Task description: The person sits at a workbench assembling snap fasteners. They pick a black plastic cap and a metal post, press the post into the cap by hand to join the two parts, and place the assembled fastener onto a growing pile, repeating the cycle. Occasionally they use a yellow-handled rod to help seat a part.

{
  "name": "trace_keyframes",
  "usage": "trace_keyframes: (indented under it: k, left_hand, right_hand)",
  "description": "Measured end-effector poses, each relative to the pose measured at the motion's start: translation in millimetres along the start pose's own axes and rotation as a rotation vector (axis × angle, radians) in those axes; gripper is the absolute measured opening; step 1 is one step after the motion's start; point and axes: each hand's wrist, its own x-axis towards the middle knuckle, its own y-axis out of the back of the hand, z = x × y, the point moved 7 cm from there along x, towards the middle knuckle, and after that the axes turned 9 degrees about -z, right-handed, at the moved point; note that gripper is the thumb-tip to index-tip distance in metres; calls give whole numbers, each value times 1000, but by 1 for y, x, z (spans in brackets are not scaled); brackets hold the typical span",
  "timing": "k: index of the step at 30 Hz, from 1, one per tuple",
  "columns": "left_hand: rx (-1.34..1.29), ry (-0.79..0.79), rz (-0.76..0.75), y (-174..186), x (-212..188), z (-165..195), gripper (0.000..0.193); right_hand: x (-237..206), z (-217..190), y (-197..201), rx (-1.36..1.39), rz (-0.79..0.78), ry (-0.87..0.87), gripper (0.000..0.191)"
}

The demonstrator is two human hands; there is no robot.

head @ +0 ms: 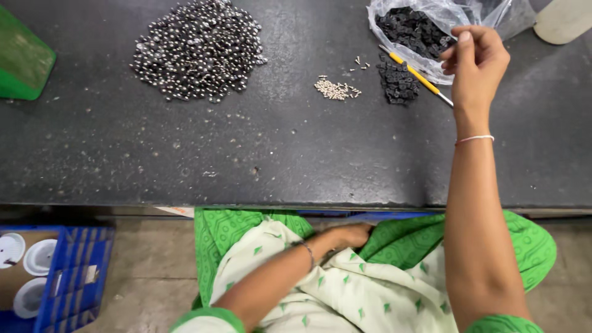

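My right hand (476, 61) reaches over the dark worktop to the mouth of a clear plastic bag (431, 24) full of small black parts, its fingers pinched together; whether it holds a part I cannot see. A yellow-handled tool (418, 75) lies under the hand beside a small heap of black parts (398, 83). A little pile of tiny pale screws (334, 89) sits left of that heap. My left hand (348, 235) rests in my lap below the table edge, fingers curled in green and white cloth.
A large heap of dark shiny metal pieces (198, 49) lies at the back left of the worktop (246, 154). A green bin (21, 58) stands at the far left. A blue crate (74, 271) with white cups sits on the floor.
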Motion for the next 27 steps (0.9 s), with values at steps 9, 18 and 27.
trace_keyframes:
  k: [9, 18, 27]
  left_hand:
    - [565, -278, -309, 39, -109, 147, 52]
    - [109, -508, 1337, 328, -178, 152, 41]
    - [33, -481, 1292, 330, -108, 124, 58]
  right_hand:
    - [6, 1, -19, -229, -156, -13, 11]
    - [-31, 3, -59, -709, -349, -227, 63]
    - [3, 27, -95, -700, -305, -116, 37]
